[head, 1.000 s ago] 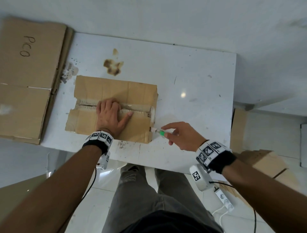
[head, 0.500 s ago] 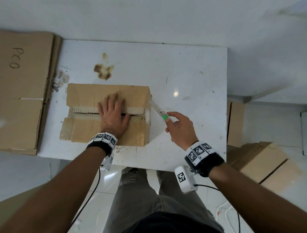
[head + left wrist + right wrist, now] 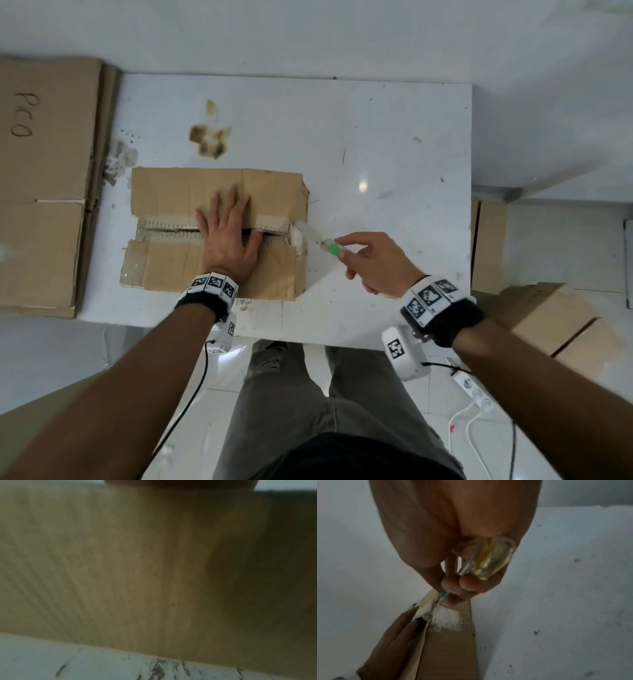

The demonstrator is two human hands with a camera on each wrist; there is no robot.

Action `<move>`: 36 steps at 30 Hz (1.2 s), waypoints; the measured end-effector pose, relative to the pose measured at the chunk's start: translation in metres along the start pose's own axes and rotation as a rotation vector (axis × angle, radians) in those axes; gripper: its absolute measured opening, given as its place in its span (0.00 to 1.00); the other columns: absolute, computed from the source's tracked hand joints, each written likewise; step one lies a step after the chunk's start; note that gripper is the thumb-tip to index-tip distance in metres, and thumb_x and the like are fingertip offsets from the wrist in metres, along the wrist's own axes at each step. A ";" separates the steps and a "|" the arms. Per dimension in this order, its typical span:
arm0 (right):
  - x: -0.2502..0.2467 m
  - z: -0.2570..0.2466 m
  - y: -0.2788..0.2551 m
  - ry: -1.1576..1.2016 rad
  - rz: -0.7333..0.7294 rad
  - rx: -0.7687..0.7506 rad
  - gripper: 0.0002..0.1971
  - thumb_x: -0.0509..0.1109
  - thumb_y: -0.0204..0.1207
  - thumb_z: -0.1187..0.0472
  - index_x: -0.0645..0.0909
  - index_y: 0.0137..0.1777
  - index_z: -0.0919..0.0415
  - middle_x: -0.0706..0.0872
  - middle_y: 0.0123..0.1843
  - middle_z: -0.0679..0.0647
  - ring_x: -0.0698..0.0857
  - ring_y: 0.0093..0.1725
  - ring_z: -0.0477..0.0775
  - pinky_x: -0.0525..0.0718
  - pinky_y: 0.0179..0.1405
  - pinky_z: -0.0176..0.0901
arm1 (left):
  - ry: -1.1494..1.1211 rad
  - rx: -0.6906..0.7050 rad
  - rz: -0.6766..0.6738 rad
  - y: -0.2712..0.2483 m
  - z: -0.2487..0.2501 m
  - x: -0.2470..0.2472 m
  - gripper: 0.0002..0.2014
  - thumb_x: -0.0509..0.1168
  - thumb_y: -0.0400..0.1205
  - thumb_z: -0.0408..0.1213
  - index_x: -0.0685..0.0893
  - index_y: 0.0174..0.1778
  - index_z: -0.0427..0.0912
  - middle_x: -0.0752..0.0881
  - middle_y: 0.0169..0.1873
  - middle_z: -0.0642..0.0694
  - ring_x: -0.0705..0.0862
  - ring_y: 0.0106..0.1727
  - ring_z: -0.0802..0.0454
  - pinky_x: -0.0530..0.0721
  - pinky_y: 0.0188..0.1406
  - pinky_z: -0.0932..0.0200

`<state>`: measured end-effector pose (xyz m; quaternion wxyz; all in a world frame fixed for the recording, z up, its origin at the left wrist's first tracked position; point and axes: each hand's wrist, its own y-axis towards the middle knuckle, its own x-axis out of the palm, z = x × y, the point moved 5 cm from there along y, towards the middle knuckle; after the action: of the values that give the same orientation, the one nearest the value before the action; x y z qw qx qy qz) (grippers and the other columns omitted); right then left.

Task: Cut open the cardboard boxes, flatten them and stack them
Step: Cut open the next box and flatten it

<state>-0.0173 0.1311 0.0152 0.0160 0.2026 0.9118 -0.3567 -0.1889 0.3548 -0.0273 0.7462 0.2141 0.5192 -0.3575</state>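
Observation:
A brown cardboard box point(image 3: 171, 195) lies on the white table point(image 3: 376, 137), its top seam partly split. My left hand point(image 3: 227, 236) presses flat on the top, fingers straight across the seam. My right hand point(image 3: 370, 263) grips a clear-handled tool point(image 3: 318, 241) with a green band. The tool's tip touches the white tape at the seam's right end. In the right wrist view the fingers curl round the yellowish clear handle point(image 3: 493, 559), and the tip meets the torn tape point(image 3: 447, 618) on the box point(image 3: 447, 649). The left wrist view shows only blurred cardboard point(image 3: 120, 568) close up.
A stack of flattened cardboard point(image 3: 41, 188) marked "PICO" lies off the table's left edge. More boxes point(image 3: 555, 318) stand on the floor at the right, with a white power strip point(image 3: 474, 390) and cables near them. A brown stain point(image 3: 209, 140) marks the table behind the box.
My right hand has moved from the box's near right corner up to the right end of the seam, bringing the tool's tip onto the tape. My left hand stays pressed on the top.

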 end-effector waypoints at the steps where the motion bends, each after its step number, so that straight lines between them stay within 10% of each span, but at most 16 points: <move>1: -0.004 -0.002 -0.002 -0.007 -0.021 -0.009 0.11 0.70 0.84 0.51 0.86 0.64 0.47 0.89 0.32 0.56 0.72 0.18 0.51 0.73 0.18 0.38 | 0.002 0.005 0.002 -0.001 0.000 0.000 0.35 0.53 0.85 0.58 0.68 0.86 0.42 0.62 0.89 0.43 0.54 0.90 0.33 0.44 0.84 0.21; 20: 0.005 -0.080 0.020 -0.059 0.128 -0.188 0.13 0.72 0.81 0.45 0.85 0.59 0.50 0.90 0.33 0.54 0.79 0.16 0.41 0.76 0.19 0.35 | -0.082 -0.070 0.117 0.032 -0.002 -0.076 0.31 0.48 0.88 0.59 0.75 0.82 0.48 0.76 0.82 0.46 0.68 0.85 0.41 0.56 0.85 0.29; 30: -0.045 -0.078 0.000 -0.583 0.109 -0.112 0.11 0.73 0.74 0.39 0.86 0.46 0.45 0.90 0.29 0.46 0.82 0.21 0.40 0.86 0.34 0.44 | -0.041 -0.018 -0.355 0.039 -0.003 -0.064 0.32 0.57 0.86 0.57 0.65 0.88 0.58 0.59 0.89 0.56 0.52 0.91 0.49 0.36 0.87 0.33; 36: -0.017 -0.149 0.020 -0.783 -0.019 -0.247 0.14 0.71 0.75 0.39 0.87 0.40 0.49 0.90 0.29 0.46 0.86 0.28 0.47 0.82 0.32 0.42 | -0.029 -0.390 -0.174 -0.030 -0.052 -0.087 0.31 0.65 0.86 0.56 0.68 0.86 0.57 0.59 0.89 0.50 0.52 0.90 0.44 0.44 0.88 0.33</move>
<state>0.0227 0.2360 0.1164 0.3828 0.0398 0.8746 -0.2947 -0.2619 0.3980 0.0360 0.7472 0.0146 0.5842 -0.3166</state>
